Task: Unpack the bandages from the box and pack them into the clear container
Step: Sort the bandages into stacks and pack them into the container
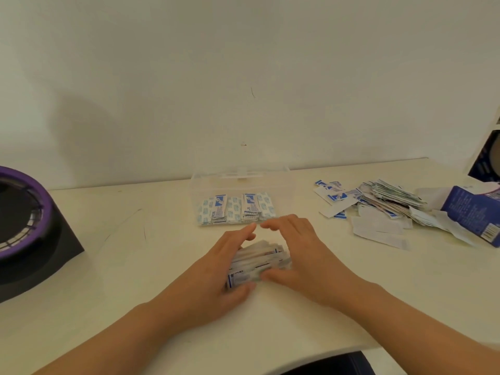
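Just in front of the clear container, a stack of wrapped bandages sits on the surface. It is held between two hands. The left-hand grip curls round its left side and the right-hand grip curls round its right. Inside the container stands a row of packed bandages. To the right of the container lie a loose bandage pile and the torn blue box.

Soft even light (hands blurred)

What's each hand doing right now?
Left hand: grips the bandage stack on the table.
Right hand: grips the same bandage stack.
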